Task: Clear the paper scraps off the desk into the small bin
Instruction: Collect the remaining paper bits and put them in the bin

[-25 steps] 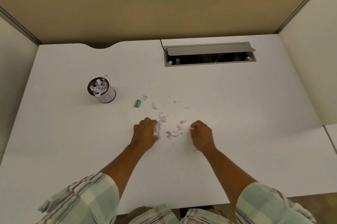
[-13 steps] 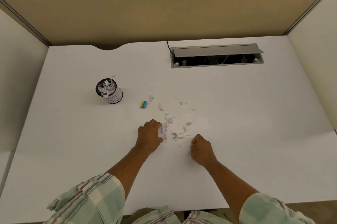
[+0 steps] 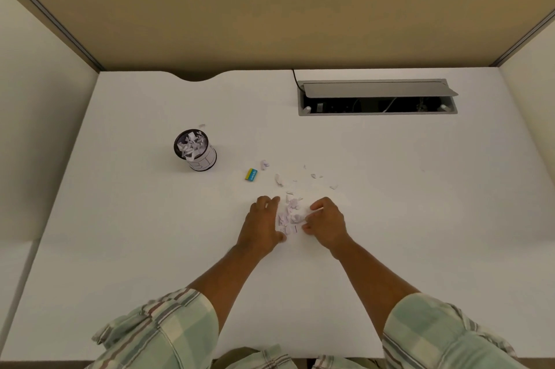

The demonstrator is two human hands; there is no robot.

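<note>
We log left hand [image 3: 263, 226] straight-fingered and right hand [image 3: 326, 223] curled (whether pinching, we cannot tell), walling the paper scraps [image 3: 289, 217] between them on the desk [image 3: 405, 203], presumably heaping one load for the small bin [image 3: 195, 150] well to their left.

Your sleeves [image 3: 168, 329] run off the bottom edge. Your left hand [image 3: 262, 224] and right hand [image 3: 326, 223] hide some paper scraps [image 3: 289, 217]. You cannot read the tiny words on the blue and yellow thing [image 3: 251, 174].

Head view, apparently steep, above desk [image 3: 390, 218]
</note>
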